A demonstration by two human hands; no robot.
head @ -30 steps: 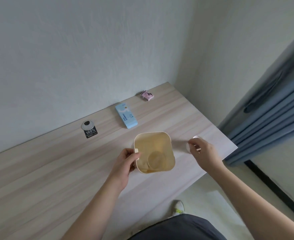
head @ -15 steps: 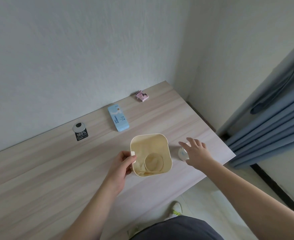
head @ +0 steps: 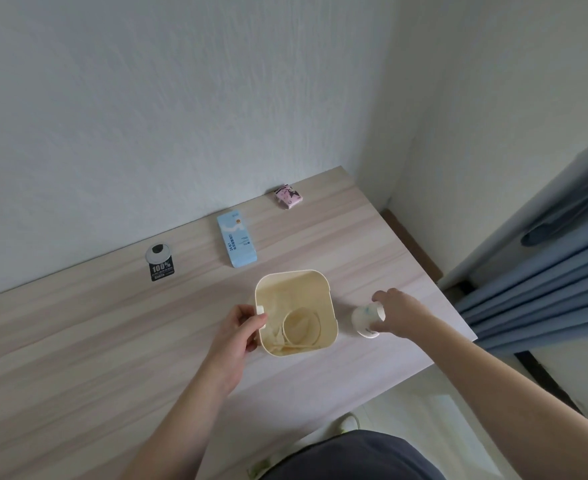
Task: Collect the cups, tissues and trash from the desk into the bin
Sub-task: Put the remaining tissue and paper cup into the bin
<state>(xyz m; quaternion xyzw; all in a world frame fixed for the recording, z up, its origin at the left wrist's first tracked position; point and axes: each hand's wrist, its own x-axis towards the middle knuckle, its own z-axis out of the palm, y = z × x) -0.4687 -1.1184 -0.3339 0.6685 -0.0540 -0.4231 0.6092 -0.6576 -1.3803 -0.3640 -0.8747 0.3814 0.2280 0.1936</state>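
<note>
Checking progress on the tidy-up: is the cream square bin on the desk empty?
Not empty. Inside the cream square bin a cup already lies at the bottom, its round rim showing.

Left hand (head: 239,332) grips bin (head: 296,311) rim — right hand (head: 394,313) holds cup (head: 365,320)

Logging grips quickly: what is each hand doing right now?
Left hand: grips the bin rim.
Right hand: holds the paper cup.
</note>
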